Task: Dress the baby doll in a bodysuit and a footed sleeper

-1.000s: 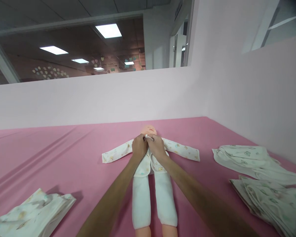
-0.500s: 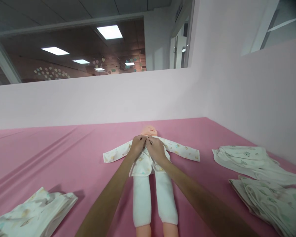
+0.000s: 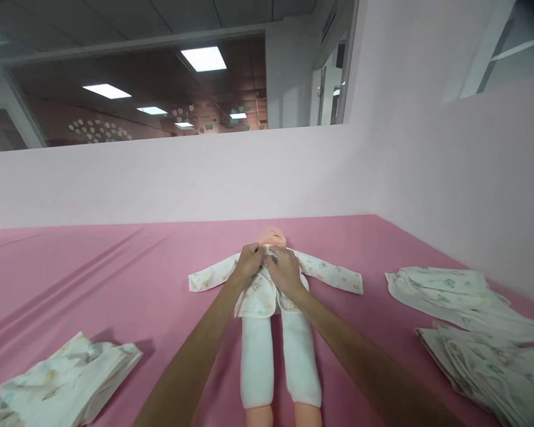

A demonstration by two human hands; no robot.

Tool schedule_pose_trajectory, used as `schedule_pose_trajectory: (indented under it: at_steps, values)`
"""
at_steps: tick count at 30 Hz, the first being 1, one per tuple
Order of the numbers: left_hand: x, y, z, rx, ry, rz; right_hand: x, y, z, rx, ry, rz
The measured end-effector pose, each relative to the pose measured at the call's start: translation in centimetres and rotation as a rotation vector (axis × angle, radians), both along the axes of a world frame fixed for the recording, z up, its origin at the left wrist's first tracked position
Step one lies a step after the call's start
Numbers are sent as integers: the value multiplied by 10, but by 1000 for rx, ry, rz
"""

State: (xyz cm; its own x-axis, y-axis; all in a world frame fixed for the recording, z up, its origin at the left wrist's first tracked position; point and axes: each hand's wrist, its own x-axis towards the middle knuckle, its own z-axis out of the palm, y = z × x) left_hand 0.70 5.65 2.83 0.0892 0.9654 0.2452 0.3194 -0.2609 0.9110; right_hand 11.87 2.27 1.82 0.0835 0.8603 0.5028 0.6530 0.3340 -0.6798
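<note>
A baby doll (image 3: 273,236) lies on its back in the middle, head away from me, its white cloth legs toward me. It wears a white printed baby jacket (image 3: 254,299) with both sleeves spread sideways and the lower front parted. My left hand (image 3: 250,261) is closed on the jacket's front edge just below the doll's chin. Close beside it, my right hand (image 3: 283,270) pinches the opposite edge, fingers bent. The fingertips nearly meet at the neckline, and they hide what fastening lies between them.
A pink sheet (image 3: 115,284) covers the surface. Folded printed clothes (image 3: 62,379) lie at the near left. At the right are a white printed garment (image 3: 449,296) and a folded stack of clothes (image 3: 489,362). White walls (image 3: 182,184) stand behind and to the right.
The view has shifted slightly. My hands stay at the doll's neckline; the right fingers have drawn a little apart from the left.
</note>
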Motion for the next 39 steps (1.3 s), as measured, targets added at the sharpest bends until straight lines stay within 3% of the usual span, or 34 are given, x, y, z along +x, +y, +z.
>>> schedule_pose_trajectory:
  at_steps: [8,13,18,22,30,34,39]
  values:
    - [-2,-37,23,81,285,28,18,-16,-12,45,83,-51]
    - [8,-58,12,227,493,232,26,-22,-15,90,123,-55]
    - [6,-66,2,306,421,365,23,-29,-10,133,183,-42]
    - [1,-68,-3,315,389,373,22,-36,-11,83,254,3]
    - [-3,-69,-5,179,387,425,25,-40,-10,-3,241,33]
    - [-2,-73,-4,220,494,443,24,-43,-11,-52,294,22]
    - [-1,-76,-4,312,648,425,21,-44,-14,7,207,-5]
